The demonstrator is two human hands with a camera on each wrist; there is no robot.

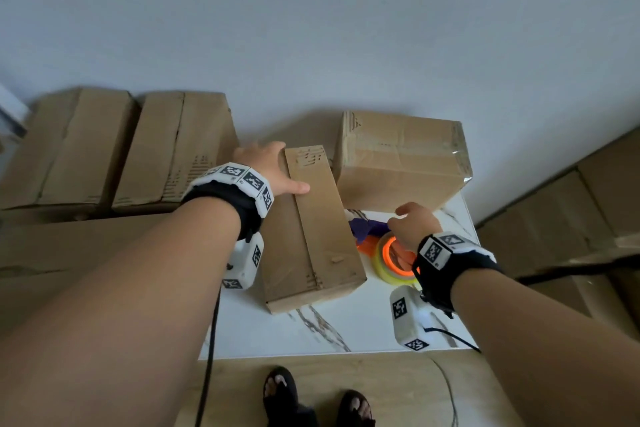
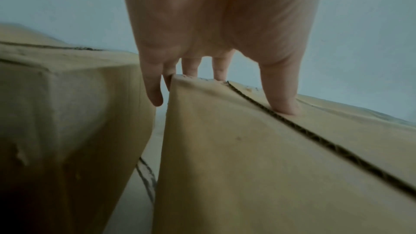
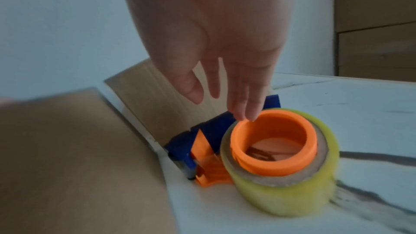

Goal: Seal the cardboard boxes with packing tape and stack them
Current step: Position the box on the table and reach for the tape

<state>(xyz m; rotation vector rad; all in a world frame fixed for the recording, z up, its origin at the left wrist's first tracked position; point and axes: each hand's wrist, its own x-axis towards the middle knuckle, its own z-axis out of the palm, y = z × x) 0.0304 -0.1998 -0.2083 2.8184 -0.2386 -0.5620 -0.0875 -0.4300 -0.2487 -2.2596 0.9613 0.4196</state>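
A narrow cardboard box (image 1: 308, 229) lies on the white marble table (image 1: 363, 329) with its top seam untaped. My left hand (image 1: 273, 166) rests on its far left corner. In the left wrist view, the left hand (image 2: 219, 70) has its thumb flat on the seam of this box (image 2: 247, 157), and its straight fingers reach past the far edge. A tape dispenser (image 1: 391, 260) with an orange hub, a yellowish roll and a blue body stands right of the box. My right hand (image 1: 412, 222) hovers open just over it. The right hand (image 3: 225, 95) has its fingertips near the hub rim of the dispenser (image 3: 281, 157).
A taped box (image 1: 401, 163) stands at the table's back right, close behind the dispenser. Two more boxes (image 1: 173, 149) sit on a larger carton (image 1: 69, 253) to the left, tight against the narrow box. Stacked cartons (image 1: 571, 218) line the right. Wrist cables hang off the table's front edge.
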